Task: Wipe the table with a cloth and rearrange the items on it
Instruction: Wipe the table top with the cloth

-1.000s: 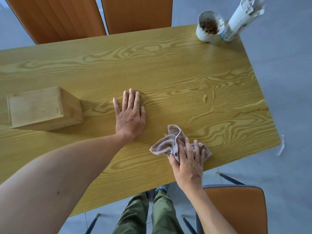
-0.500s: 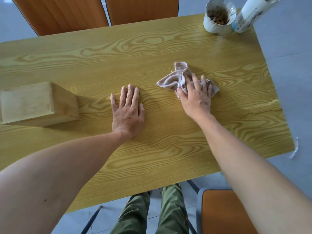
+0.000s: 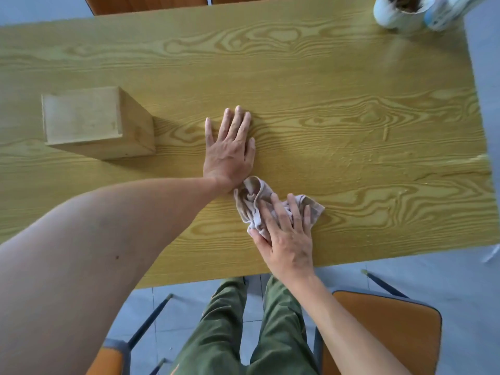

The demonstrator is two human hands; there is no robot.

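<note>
One table (image 3: 324, 90), one cloth (image 3: 251, 196), one wooden box (image 3: 81, 117), two white containers (image 3: 397, 14) (image 3: 443, 12), two hands (image 3: 230, 155) (image 3: 288, 239).

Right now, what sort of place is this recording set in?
Probably an indoor dining or canteen-type room, though little beyond the table shows. A long wood-grain table has orange-seated chairs drawn up on its near and far sides, over a grey tiled floor.

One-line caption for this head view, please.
Right hand presses a crumpled cloth on the wooden table; left hand lies flat beside a wooden box.
</note>
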